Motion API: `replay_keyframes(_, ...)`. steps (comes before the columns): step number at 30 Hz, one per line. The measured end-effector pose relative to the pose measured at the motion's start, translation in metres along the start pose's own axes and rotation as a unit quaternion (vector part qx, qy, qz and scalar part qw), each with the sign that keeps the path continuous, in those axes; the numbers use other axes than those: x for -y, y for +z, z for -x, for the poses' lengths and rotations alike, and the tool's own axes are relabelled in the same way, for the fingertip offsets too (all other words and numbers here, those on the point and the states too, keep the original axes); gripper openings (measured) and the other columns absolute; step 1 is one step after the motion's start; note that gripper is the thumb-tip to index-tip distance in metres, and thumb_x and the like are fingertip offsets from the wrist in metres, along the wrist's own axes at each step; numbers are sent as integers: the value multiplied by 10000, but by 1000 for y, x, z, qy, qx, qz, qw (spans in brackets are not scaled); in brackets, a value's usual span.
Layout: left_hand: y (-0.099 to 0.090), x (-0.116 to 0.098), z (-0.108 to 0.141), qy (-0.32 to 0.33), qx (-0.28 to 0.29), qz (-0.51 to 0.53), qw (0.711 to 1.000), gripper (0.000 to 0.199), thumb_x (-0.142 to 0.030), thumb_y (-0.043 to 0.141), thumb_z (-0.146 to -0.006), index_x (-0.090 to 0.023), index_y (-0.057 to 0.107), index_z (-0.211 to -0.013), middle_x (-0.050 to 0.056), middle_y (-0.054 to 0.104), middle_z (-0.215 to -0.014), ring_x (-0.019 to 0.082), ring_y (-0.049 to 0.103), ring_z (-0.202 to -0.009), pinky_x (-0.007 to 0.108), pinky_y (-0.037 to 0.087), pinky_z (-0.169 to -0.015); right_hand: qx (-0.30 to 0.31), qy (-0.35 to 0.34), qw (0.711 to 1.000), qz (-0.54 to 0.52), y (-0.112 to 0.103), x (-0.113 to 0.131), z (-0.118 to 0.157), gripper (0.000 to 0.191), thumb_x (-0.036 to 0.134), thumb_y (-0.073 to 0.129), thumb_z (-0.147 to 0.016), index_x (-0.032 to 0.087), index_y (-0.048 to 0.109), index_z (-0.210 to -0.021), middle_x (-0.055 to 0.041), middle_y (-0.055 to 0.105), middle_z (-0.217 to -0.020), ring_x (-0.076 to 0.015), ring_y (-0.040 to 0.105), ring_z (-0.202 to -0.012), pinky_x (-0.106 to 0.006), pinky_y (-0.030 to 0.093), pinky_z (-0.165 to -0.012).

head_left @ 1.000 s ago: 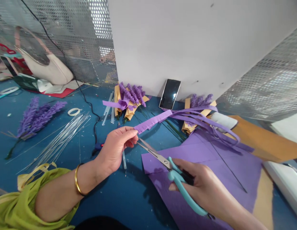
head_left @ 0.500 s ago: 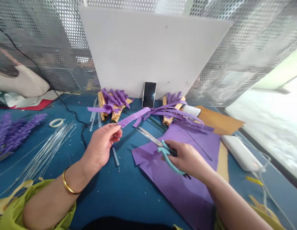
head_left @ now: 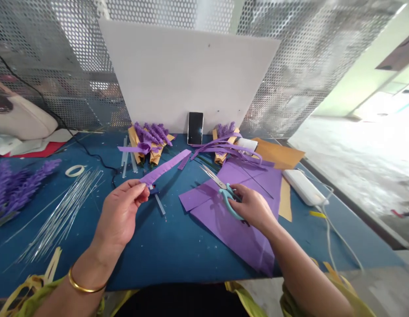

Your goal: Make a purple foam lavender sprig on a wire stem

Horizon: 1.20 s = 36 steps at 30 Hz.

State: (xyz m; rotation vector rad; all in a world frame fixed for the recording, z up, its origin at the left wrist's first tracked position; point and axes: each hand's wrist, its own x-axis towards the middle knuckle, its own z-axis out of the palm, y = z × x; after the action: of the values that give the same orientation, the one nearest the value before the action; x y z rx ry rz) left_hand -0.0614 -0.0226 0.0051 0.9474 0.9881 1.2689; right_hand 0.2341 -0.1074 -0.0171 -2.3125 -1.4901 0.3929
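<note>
At the far left, a bunch of purple flower sprigs [head_left: 26, 187] is laid on the blue table [head_left: 151, 255]. Beside it, a ring of tape [head_left: 74, 171] is seen near a bundle of silvery wires [head_left: 64, 209], which is aligned obliquely, from lower left to upper right. By the left hand [head_left: 120, 211], one end of a purple strip [head_left: 168, 167] is pinched between thumb and forefinger, the remaining fingers being curled beneath. The strip is held above the table, in front of two paper-wrapped bouquets [head_left: 150, 143]; its long axis is inclined from the fingertips upward to the right, and its free end is directed away from the person. Farther right, a phone [head_left: 195, 127] is propped against a white panel [head_left: 191, 75]. A pair of scissors [head_left: 229, 198] is held apart from the strip, its long axis sloping from lower right to upper left, its tips pointed away and to the left. Its turquoise handles are gripped by the closed fingers of the right hand [head_left: 253, 209], above a purple sheet [head_left: 237, 237]. At the right, a white device [head_left: 305, 187] is placed near brown paper [head_left: 279, 154].
</note>
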Motion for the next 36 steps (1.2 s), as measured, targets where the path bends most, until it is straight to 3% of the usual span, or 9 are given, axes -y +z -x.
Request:
replay_keyframes(6,-7,6,-2,37,-22,51,998,102,-237,756,-718,-175,676,-711,-23,607,-655,109,545,-671,226,440,-660,-11,-59,991,117,-3,8,-23,371,376,543,-855,244,674,-1176,-55,772,-916,-234,698,-785,-281,351,-581)
replay_keyframes(13,-9,7,-3,20,-22,75,997,114,-232,756,-716,-176,657,-709,-25,560,-652,115,529,-682,232,440,-654,9,-122,976,179,6,23,-59,225,340,557,-820,222,702,-944,-81,747,-830,-244,667,-770,-300,273,-574)
replay_keyframes(21,-6,5,-1,-4,-9,84,996,143,-248,766,-702,-172,644,-695,-21,557,-638,113,512,-670,228,439,-646,40,-204,967,144,8,21,-104,368,214,563,-819,242,704,-1157,-83,761,-1028,-260,671,-952,-295,368,-707)
replay_keyframes(26,-5,5,1,-14,21,72,997,133,-240,754,-727,-174,647,-685,-16,551,-640,114,493,-660,230,429,-644,54,-180,982,18,14,24,-126,249,118,574,-816,164,726,-1007,-138,741,-1085,-289,636,-1098,-324,422,-848)
replay_keyframes(28,-5,6,1,-13,31,62,997,130,-238,745,-735,-174,645,-683,-13,550,-638,118,491,-660,235,425,-649,57,-156,984,-66,18,35,-119,174,166,584,-853,145,717,-964,-151,733,-1093,-298,624,-1133,-332,447,-873)
replay_keyframes(30,-4,8,3,-14,48,49,998,117,-237,726,-754,-175,646,-696,-12,556,-638,121,494,-663,240,423,-664,75,-130,974,-170,25,52,-105,215,294,571,-916,142,702,-993,-140,736,-1080,-279,651,-1092,-329,493,-860)
replay_keyframes(33,-3,13,7,-7,94,-3,996,92,-220,688,-778,-173,645,-712,-13,575,-633,119,509,-657,245,419,-677,151,-86,925,-337,39,82,-83,424,433,373,-1023,135,669,-963,-127,757,-970,-200,722,-890,-302,577,-765)
replay_keyframes(36,-5,15,13,-1,208,-100,973,74,-176,673,-765,-174,628,-707,-17,603,-644,115,524,-636,244,411,-649,192,2,835,-516,48,101,-77,489,393,299,-1054,130,629,-809,-136,726,-809,-167,715,-758,-290,605,-725)
